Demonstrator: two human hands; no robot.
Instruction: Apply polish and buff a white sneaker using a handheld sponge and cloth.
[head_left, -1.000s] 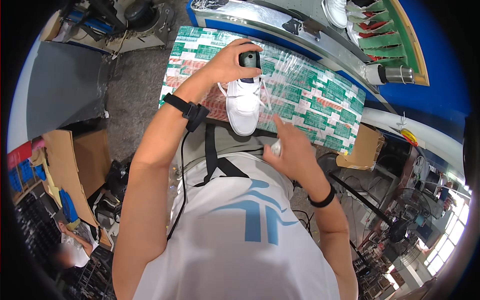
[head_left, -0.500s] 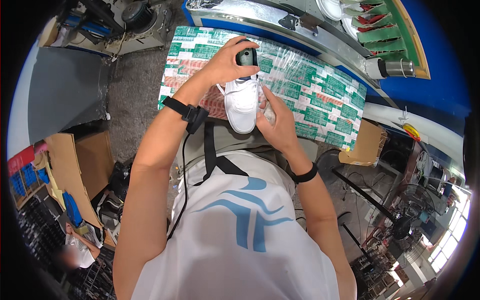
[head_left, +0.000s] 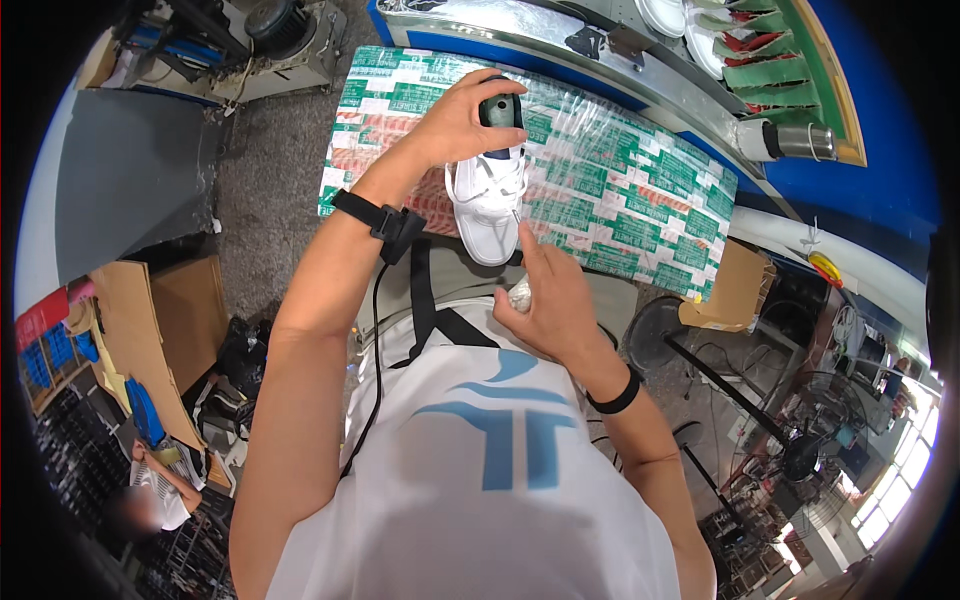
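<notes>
A white lace-up sneaker [head_left: 487,215] is held toe toward me over the near edge of the wrapped tabletop. Its laces are loosely strung, and a dark green shoe last [head_left: 501,112] with a small hole fills its opening. My left hand [head_left: 462,122] is curled round the heel end, thumb and fingers on opposite sides. Beside the toe's right side, my right hand [head_left: 553,300] has its index finger stretched along a thin pointed tip touching or nearly touching the upper. A whitish wad [head_left: 520,293] shows in that hand between thumb and fingers; the tip's other end is hidden.
The board under the shoe [head_left: 640,190] is covered in green-and-white printed tape. Beyond it runs a metal-edged conveyor [head_left: 560,45], with a rack of white shoes [head_left: 705,45] at the far right. A metal cup [head_left: 805,141] lies there. Another person [head_left: 160,495] is at lower left.
My right hand has drawn back toward me, from the shoe's side down to the toe, its index finger now more extended. My left hand keeps its hold; the shoe has shifted slightly right.
</notes>
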